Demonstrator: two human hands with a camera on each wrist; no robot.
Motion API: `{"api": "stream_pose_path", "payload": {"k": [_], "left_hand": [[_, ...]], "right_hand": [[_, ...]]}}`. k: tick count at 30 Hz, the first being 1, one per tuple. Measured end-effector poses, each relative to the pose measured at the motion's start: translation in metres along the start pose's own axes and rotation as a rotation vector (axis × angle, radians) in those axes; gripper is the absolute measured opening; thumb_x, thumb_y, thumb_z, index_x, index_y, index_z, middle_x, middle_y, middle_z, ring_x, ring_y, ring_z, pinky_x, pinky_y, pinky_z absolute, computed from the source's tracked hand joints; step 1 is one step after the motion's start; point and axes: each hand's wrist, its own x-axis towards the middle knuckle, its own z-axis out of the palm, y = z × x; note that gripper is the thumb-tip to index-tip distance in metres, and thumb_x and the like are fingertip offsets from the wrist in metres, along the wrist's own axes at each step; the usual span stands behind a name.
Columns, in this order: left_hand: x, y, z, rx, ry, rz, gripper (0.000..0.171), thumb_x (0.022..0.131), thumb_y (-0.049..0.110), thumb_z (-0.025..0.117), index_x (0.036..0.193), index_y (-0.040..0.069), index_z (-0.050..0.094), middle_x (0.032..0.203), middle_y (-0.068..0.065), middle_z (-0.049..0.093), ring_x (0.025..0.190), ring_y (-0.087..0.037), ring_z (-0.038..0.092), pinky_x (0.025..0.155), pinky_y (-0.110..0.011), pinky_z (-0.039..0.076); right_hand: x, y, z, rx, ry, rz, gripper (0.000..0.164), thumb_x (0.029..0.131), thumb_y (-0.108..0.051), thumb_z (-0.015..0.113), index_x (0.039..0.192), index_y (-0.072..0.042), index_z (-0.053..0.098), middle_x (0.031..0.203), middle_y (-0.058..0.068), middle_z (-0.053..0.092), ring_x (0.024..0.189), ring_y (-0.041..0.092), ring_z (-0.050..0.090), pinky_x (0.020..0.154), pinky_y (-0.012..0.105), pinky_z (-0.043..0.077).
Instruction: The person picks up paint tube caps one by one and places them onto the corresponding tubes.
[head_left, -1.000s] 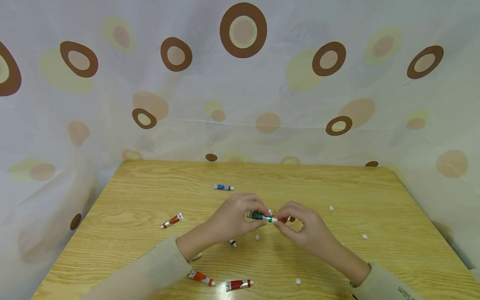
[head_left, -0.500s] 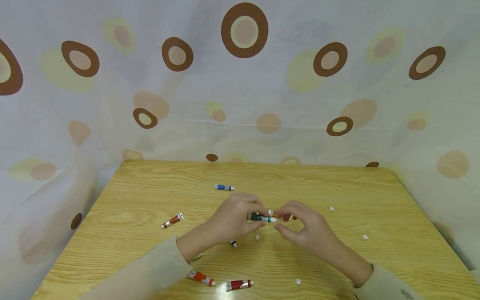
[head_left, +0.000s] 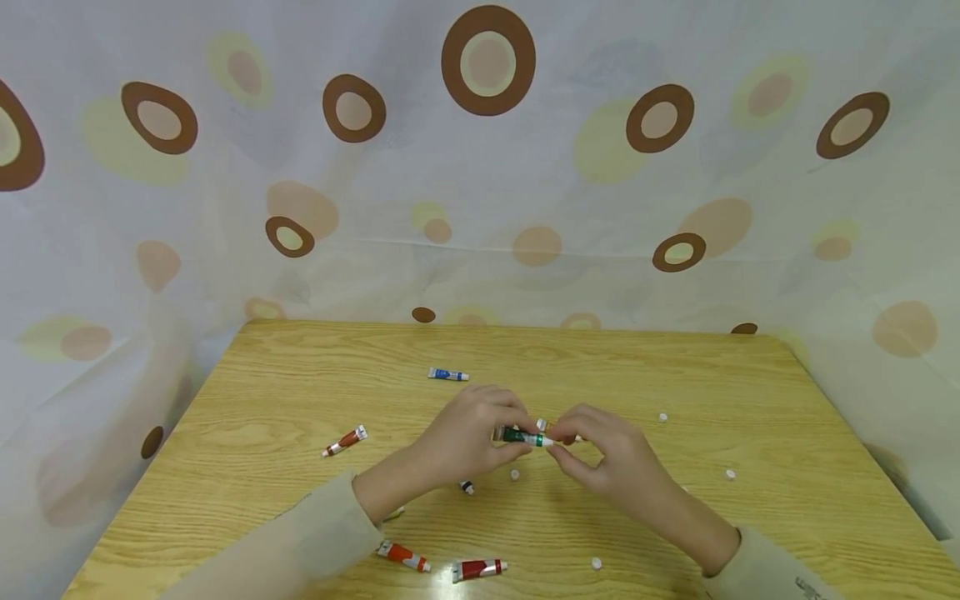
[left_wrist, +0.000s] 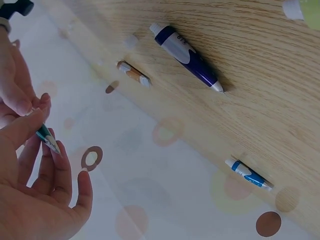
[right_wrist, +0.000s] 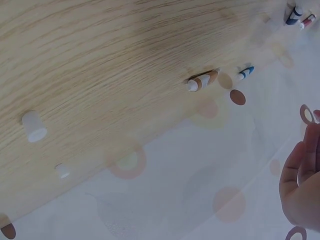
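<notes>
The left hand [head_left: 474, 427] holds a small green tube [head_left: 525, 437] above the middle of the table [head_left: 300, 358], thumb below and fingers above, its white end toward the right. The right hand [head_left: 609, 446] meets it there, thumb and forefinger drawn into a narrow pinch on that white end. In the left wrist view the two hands come together at the tube, with the left hand's other fingers loosely bent. Only part of the right hand shows in its own wrist view, so its grip cannot be told from there.

An ochre tube [right_wrist: 203, 80] lies behind the right hand, mostly covered in the head view. A dark blue tube [left_wrist: 187, 57] sits near the left hand, partly hidden from above. Well apart from the hands, a blue tube [head_left: 447, 375] lies toward the back and a rust-brown tube [head_left: 345, 442] to the left. A yellow-green tube [head_left: 394, 514] peeks out by the left sleeve [head_left: 322, 529] — and nearer the front edge are an orange-red tube [head_left: 405, 557] and a dark red tube [head_left: 478, 570].

Small white caps [head_left: 731, 474] are scattered on the wood, mostly to the right; one lies between the hands. A cloth [head_left: 480, 183] with brown rings hangs behind.
</notes>
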Motion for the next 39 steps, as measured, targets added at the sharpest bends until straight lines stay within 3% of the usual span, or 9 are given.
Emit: {"api": "stream_pose_path", "payload": {"k": [9,13,16,19,21,24,27,35,39], "left_hand": [[-0.0005,0.0010,-0.0007,0.074,-0.019,0.004,0.017,0.086,0.024,0.086,0.102,0.021,0.082,0.100,0.009,0.075,0.088,-0.007,0.066,0.088,-0.029,0.052],[-0.0009,0.0015,-0.0012,0.072,-0.021,-0.008,0.018,0.086,0.024,0.086,0.103,0.021,0.082,0.100,0.009,0.074,0.084,-0.007,0.065,0.087,-0.029,0.051],[-0.0008,0.0012,-0.0014,0.069,-0.022,-0.015,0.018,0.086,0.024,0.086,0.103,0.021,0.082,0.098,0.009,0.073,0.078,-0.005,0.062,0.084,-0.027,0.049],[-0.0008,0.0004,-0.0013,0.075,-0.020,-0.013,0.017,0.087,0.026,0.085,0.103,0.021,0.082,0.097,0.009,0.073,0.074,-0.004,0.061,0.080,-0.023,0.046],[-0.0007,0.0000,-0.0013,0.073,-0.018,-0.009,0.017,0.087,0.027,0.085,0.103,0.020,0.082,0.097,0.009,0.073,0.073,-0.003,0.061,0.078,-0.021,0.044],[-0.0005,0.0000,-0.0017,0.065,-0.019,-0.007,0.017,0.087,0.027,0.085,0.102,0.020,0.082,0.097,0.009,0.074,0.074,-0.004,0.061,0.079,-0.021,0.045],[-0.0002,0.0008,-0.0018,0.059,-0.029,-0.012,0.017,0.088,0.027,0.084,0.103,0.020,0.082,0.098,0.009,0.074,0.075,-0.005,0.062,0.081,-0.023,0.046],[0.0003,0.0024,-0.0021,0.099,-0.033,-0.006,0.016,0.088,0.028,0.084,0.102,0.020,0.082,0.098,0.010,0.075,0.082,-0.005,0.064,0.085,-0.026,0.048],[0.0008,0.0027,-0.0017,0.138,-0.015,0.019,0.016,0.087,0.027,0.085,0.100,0.020,0.083,0.098,0.010,0.075,0.087,-0.006,0.066,0.087,-0.027,0.050]], "right_hand": [[-0.0014,-0.0017,0.0016,-0.038,-0.025,0.041,0.018,0.082,-0.003,0.083,0.091,-0.015,0.074,0.092,-0.009,0.071,0.077,0.008,0.065,0.072,0.015,0.055],[-0.0008,-0.0008,0.0015,-0.084,-0.002,0.005,0.008,0.089,-0.016,0.081,0.095,-0.013,0.076,0.093,-0.007,0.072,0.076,0.008,0.063,0.070,0.016,0.054],[0.0003,-0.0002,0.0014,-0.106,0.023,-0.033,0.023,0.100,-0.034,0.069,0.097,-0.013,0.076,0.094,-0.006,0.072,0.076,0.008,0.063,0.070,0.016,0.053],[0.0014,-0.0001,0.0014,-0.119,0.034,-0.060,0.036,0.105,-0.041,0.055,0.097,-0.013,0.075,0.095,-0.005,0.072,0.076,0.009,0.064,0.070,0.017,0.055],[0.0018,-0.0001,0.0015,-0.129,0.035,-0.070,0.027,0.104,-0.035,0.062,0.096,-0.013,0.075,0.095,-0.005,0.072,0.075,0.009,0.065,0.070,0.018,0.055],[0.0022,0.0001,0.0018,-0.142,0.034,-0.077,0.007,0.093,-0.018,0.078,0.096,-0.012,0.075,0.094,-0.004,0.072,0.075,0.009,0.066,0.071,0.018,0.055],[0.0022,0.0004,0.0022,-0.148,0.037,-0.077,0.015,0.083,-0.007,0.083,0.095,-0.011,0.074,0.093,-0.004,0.072,0.075,0.009,0.066,0.072,0.017,0.055],[0.0023,0.0001,0.0028,-0.141,0.037,-0.068,0.007,0.094,-0.018,0.076,0.092,-0.011,0.074,0.092,-0.005,0.072,0.075,0.008,0.066,0.071,0.017,0.055],[0.0023,0.0001,0.0035,-0.101,0.025,-0.049,0.007,0.090,-0.010,0.079,0.092,-0.011,0.073,0.091,-0.005,0.072,0.076,0.008,0.067,0.070,0.021,0.058]]}}
